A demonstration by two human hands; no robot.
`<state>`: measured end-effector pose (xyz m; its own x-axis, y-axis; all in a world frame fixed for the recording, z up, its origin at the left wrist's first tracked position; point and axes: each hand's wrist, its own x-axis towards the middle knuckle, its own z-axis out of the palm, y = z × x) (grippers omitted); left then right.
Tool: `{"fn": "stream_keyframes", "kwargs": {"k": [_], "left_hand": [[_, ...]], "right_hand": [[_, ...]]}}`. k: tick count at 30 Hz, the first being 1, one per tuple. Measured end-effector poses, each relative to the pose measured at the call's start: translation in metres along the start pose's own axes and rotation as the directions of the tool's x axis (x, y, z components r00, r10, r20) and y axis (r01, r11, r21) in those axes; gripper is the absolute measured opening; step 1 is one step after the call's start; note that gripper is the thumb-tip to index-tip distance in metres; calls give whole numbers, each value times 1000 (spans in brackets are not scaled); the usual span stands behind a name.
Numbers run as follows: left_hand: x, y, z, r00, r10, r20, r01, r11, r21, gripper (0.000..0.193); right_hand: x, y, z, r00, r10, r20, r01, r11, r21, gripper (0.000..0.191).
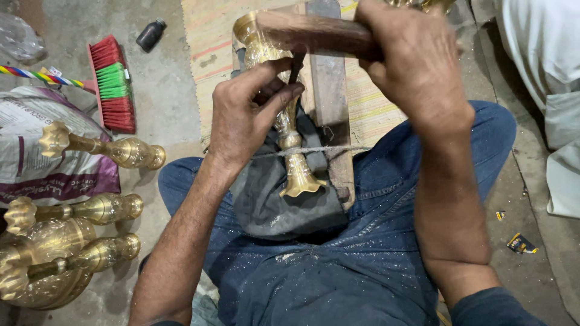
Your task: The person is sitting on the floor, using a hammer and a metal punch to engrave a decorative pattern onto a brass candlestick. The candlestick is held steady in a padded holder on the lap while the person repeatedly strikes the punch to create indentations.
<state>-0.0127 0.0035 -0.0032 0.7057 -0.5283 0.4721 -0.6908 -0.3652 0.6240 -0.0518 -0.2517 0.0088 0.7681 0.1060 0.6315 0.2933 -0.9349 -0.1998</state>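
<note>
We grip a wooden mallet (314,33) in our right hand (417,66), hiding its head; our left hand (248,115) pinches a thin chisel (296,66) against the lap-held brass vase (290,145). Finished brass pieces (90,208) lie left.

A red-green brush (112,84) lies beside finished brass pieces (99,150).
</note>
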Motion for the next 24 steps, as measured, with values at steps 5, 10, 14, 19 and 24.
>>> {"fn": "stream_keyframes", "kwargs": {"k": [5,10,14,19,24], "left_hand": [[-2,-4,2,1000,13,-2,-13,1000,16,33],[-4,-7,3,1000,15,-2,-15,1000,13,33],[-5,-9,2,999,40,0,-40,999,28,26],[-7,-10,2,998,62,-18,-62,998,-7,30],[-5,-10,2,999,41,-12,-41,999,-19,32]], "right_hand": [[-1,0,3,999,37,15,-39,962,270,28],[-3,5,4,996,75,55,-86,966,245,27],[-3,3,4,999,-28,44,28,1000,8,34],[-1,1,0,989,71,130,-105,957,271,26],[-2,-1,-1,998,55,31,-61,959,277,26]]}}
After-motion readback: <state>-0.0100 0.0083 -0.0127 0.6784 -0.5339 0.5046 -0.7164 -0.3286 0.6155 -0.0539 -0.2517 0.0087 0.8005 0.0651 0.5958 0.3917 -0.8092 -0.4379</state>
